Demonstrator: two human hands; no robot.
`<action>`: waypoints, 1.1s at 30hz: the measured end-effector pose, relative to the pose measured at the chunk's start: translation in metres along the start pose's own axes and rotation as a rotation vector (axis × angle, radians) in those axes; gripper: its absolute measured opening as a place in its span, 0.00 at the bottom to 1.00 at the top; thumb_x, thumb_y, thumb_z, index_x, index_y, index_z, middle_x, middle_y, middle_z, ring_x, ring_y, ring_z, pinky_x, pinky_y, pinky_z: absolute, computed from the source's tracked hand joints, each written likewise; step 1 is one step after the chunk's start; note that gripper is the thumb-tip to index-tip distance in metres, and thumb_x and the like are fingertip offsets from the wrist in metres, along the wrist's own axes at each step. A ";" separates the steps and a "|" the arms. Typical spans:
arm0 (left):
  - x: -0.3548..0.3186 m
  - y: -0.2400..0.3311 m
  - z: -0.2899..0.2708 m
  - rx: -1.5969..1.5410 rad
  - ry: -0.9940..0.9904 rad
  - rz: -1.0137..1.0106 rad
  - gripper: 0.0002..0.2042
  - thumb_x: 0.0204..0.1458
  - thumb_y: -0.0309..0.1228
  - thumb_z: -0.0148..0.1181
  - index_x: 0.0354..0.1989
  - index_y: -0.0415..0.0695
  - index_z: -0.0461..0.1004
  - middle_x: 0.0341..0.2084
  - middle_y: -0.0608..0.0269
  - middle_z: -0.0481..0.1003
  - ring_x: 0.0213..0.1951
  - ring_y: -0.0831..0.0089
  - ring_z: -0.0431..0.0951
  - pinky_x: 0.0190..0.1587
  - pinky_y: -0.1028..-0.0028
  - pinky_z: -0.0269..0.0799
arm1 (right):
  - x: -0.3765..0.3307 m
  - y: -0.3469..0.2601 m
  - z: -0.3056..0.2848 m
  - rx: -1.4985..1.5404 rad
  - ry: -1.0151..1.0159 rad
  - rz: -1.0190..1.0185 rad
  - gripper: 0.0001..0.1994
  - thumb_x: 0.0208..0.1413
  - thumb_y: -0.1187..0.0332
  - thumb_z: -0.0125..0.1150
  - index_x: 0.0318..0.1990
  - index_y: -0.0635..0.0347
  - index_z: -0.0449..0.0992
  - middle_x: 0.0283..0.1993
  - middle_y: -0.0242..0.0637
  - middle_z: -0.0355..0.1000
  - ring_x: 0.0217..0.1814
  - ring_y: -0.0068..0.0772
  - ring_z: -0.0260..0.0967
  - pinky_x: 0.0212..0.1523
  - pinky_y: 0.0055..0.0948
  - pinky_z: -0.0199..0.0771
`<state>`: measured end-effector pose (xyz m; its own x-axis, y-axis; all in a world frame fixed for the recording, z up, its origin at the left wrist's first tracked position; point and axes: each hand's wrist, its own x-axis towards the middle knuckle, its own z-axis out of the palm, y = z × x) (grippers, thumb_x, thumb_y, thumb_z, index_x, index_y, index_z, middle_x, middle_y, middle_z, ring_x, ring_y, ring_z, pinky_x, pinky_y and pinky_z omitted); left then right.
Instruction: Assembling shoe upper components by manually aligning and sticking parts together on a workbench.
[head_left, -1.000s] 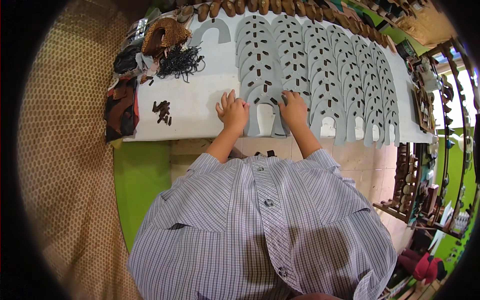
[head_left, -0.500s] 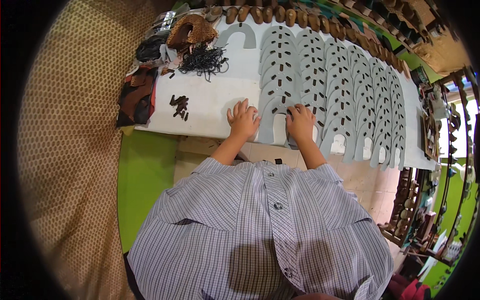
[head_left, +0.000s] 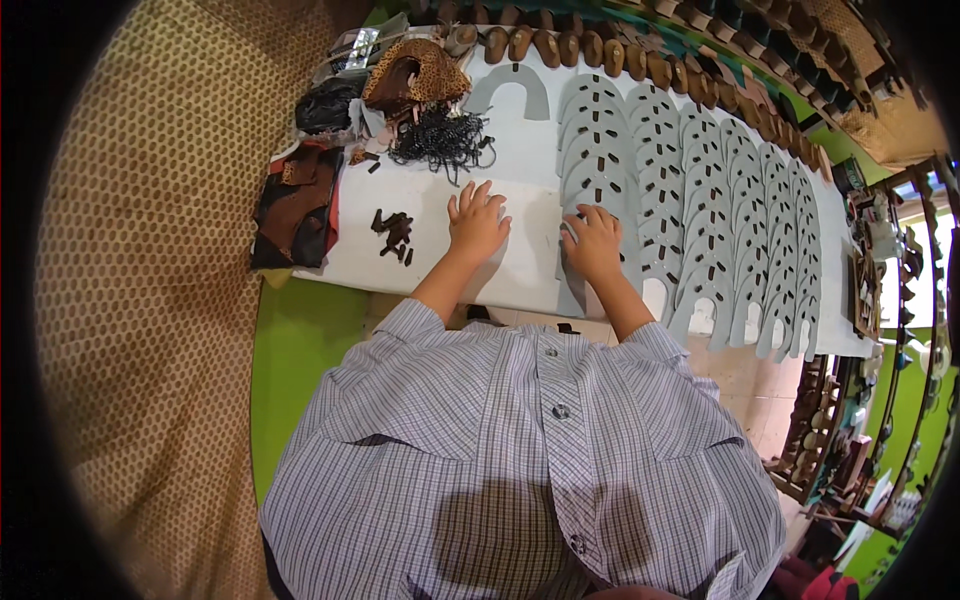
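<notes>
My left hand (head_left: 478, 228) rests on the white tabletop (head_left: 525, 190), fingers spread, holding nothing. It lies left of the nearest column of grey U-shaped pieces (head_left: 597, 165), with a gap between. My right hand (head_left: 596, 245) is over the front end of that column, its fingers apart and slightly bent, touching the grey material. It hides much of the front piece. Small dark brown strips sit on the curved part of each grey piece. A little heap of loose dark strips (head_left: 397, 233) lies left of my left hand.
More overlapping columns of grey pieces (head_left: 715, 200) extend right, some hanging over the front edge. One grey U-piece (head_left: 515, 85) lies apart at the back. Tangled black cords (head_left: 440, 140), leopard-print material (head_left: 415, 75) and dark scraps (head_left: 298, 205) occupy the left. Brown shoe-shaped forms (head_left: 590, 50) line the back.
The table has shifted right and down in the picture. Relative to it, both hands have moved left: my left hand away from the grey column, my right hand across its front piece.
</notes>
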<state>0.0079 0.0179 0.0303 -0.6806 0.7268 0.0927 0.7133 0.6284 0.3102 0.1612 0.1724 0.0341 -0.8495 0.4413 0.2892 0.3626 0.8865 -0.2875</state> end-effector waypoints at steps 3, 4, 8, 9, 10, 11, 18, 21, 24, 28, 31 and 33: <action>0.019 -0.015 -0.005 0.057 0.018 0.084 0.24 0.48 0.42 0.56 0.53 0.47 0.66 0.59 0.56 0.58 0.63 0.55 0.50 0.61 0.47 0.40 | 0.021 -0.013 0.013 -0.042 -0.020 -0.029 0.16 0.46 0.59 0.60 0.45 0.47 0.75 0.54 0.33 0.65 0.59 0.40 0.57 0.57 0.45 0.52; 0.028 -0.020 -0.007 0.055 0.021 0.090 0.24 0.48 0.42 0.56 0.53 0.47 0.66 0.59 0.56 0.58 0.63 0.55 0.50 0.61 0.47 0.40 | 0.030 -0.016 0.016 -0.066 -0.037 -0.035 0.18 0.47 0.57 0.59 0.47 0.47 0.73 0.55 0.34 0.64 0.60 0.41 0.56 0.57 0.46 0.52; 0.069 -0.041 -0.014 0.136 0.038 0.174 0.28 0.49 0.46 0.55 0.57 0.45 0.62 0.59 0.55 0.57 0.62 0.54 0.50 0.60 0.48 0.42 | 0.069 -0.023 0.028 -0.131 -0.060 -0.086 0.21 0.49 0.53 0.57 0.51 0.47 0.70 0.59 0.36 0.61 0.61 0.42 0.55 0.57 0.47 0.51; 0.080 -0.046 -0.016 0.162 0.037 0.194 0.28 0.49 0.47 0.54 0.57 0.45 0.62 0.60 0.55 0.56 0.62 0.54 0.50 0.60 0.48 0.42 | 0.080 -0.024 0.031 -0.161 -0.084 -0.088 0.21 0.50 0.52 0.56 0.51 0.47 0.70 0.60 0.37 0.59 0.62 0.42 0.54 0.57 0.47 0.51; 0.090 -0.052 -0.013 0.175 0.053 0.214 0.28 0.50 0.48 0.53 0.56 0.45 0.63 0.60 0.54 0.56 0.62 0.53 0.50 0.61 0.48 0.42 | 0.090 -0.026 0.034 -0.191 -0.109 -0.090 0.22 0.50 0.51 0.55 0.52 0.47 0.69 0.62 0.37 0.58 0.62 0.43 0.54 0.57 0.48 0.51; 0.101 -0.056 -0.015 0.171 0.056 0.221 0.28 0.50 0.48 0.53 0.56 0.45 0.63 0.60 0.54 0.56 0.62 0.53 0.50 0.61 0.48 0.42 | 0.100 -0.024 0.039 -0.197 -0.106 -0.085 0.22 0.50 0.51 0.55 0.52 0.47 0.69 0.62 0.37 0.58 0.62 0.43 0.54 0.57 0.48 0.51; 0.159 -0.075 -0.022 0.196 -0.019 0.275 0.23 0.53 0.50 0.48 0.46 0.45 0.72 0.60 0.50 0.56 0.63 0.53 0.50 0.62 0.47 0.38 | 0.157 -0.025 0.059 -0.270 -0.225 -0.010 0.23 0.54 0.48 0.48 0.55 0.47 0.66 0.64 0.39 0.53 0.66 0.45 0.49 0.60 0.54 0.49; 0.177 -0.077 -0.026 0.157 -0.080 0.278 0.24 0.53 0.52 0.46 0.44 0.44 0.74 0.60 0.50 0.57 0.64 0.54 0.47 0.63 0.48 0.34 | 0.176 -0.022 0.066 -0.258 -0.276 0.052 0.24 0.55 0.47 0.47 0.56 0.47 0.65 0.65 0.40 0.51 0.68 0.47 0.46 0.62 0.57 0.45; 0.188 -0.079 -0.029 0.139 -0.125 0.259 0.26 0.53 0.53 0.44 0.45 0.42 0.75 0.60 0.52 0.57 0.65 0.56 0.44 0.63 0.49 0.29 | 0.190 -0.020 0.072 -0.269 -0.275 0.079 0.26 0.55 0.46 0.45 0.57 0.49 0.64 0.66 0.39 0.51 0.68 0.46 0.45 0.62 0.58 0.44; 0.196 -0.078 -0.030 0.167 -0.201 0.226 0.29 0.54 0.55 0.41 0.47 0.40 0.73 0.59 0.56 0.60 0.66 0.59 0.43 0.64 0.49 0.27 | 0.200 -0.014 0.079 -0.302 -0.294 0.046 0.29 0.56 0.45 0.43 0.58 0.54 0.62 0.65 0.39 0.52 0.68 0.46 0.45 0.62 0.58 0.43; 0.196 -0.081 -0.026 0.148 -0.109 0.265 0.31 0.54 0.56 0.40 0.49 0.38 0.71 0.57 0.59 0.62 0.65 0.60 0.44 0.64 0.49 0.27 | 0.203 -0.015 0.075 -0.317 -0.271 0.025 0.30 0.56 0.44 0.42 0.58 0.57 0.62 0.64 0.37 0.53 0.68 0.44 0.45 0.62 0.57 0.42; 0.195 -0.081 -0.027 0.163 -0.031 0.299 0.30 0.53 0.55 0.42 0.49 0.38 0.71 0.55 0.59 0.64 0.64 0.59 0.47 0.63 0.48 0.31 | 0.202 -0.017 0.069 -0.324 -0.224 0.003 0.30 0.56 0.44 0.42 0.57 0.58 0.63 0.64 0.36 0.54 0.68 0.43 0.45 0.63 0.57 0.42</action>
<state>-0.1867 0.1011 0.0489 -0.4334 0.8922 0.1270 0.8997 0.4203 0.1180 -0.0427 0.2370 0.0344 -0.8978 0.4344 0.0720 0.4370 0.8991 0.0251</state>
